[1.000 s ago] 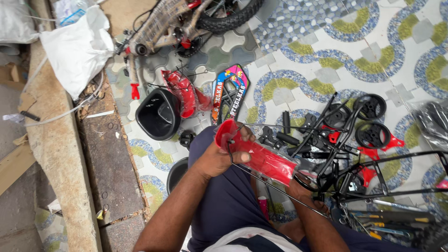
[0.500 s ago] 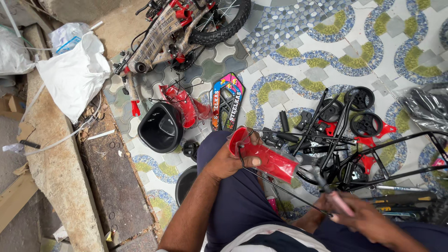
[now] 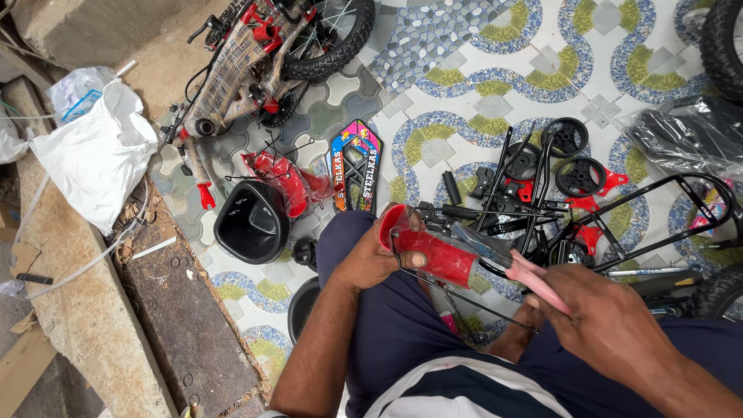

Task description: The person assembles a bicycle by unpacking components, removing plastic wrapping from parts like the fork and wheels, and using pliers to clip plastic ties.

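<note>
My left hand [image 3: 371, 259] grips the near end of a red plastic mudguard [image 3: 433, 254] with thin black wire stays, held over my lap. My right hand [image 3: 596, 313] holds a tool with pink handles [image 3: 534, 280], its grey metal jaws [image 3: 480, 246] resting against the mudguard's far end. My legs in dark blue shorts fill the lower middle of the view.
A black plastic basket [image 3: 251, 223], another red mudguard [image 3: 286, 182] and a colourful plate [image 3: 354, 162] lie on the patterned tiles. Small black training wheels [image 3: 579, 176] and a black frame [image 3: 658, 217] are to the right. A wrapped small bicycle [image 3: 263, 54] lies at the top. White bag [image 3: 97, 159] left.
My right hand came up from below the mudguard with the pink-handled tool and set its jaws at the mudguard's end. My left hand kept its hold.
</note>
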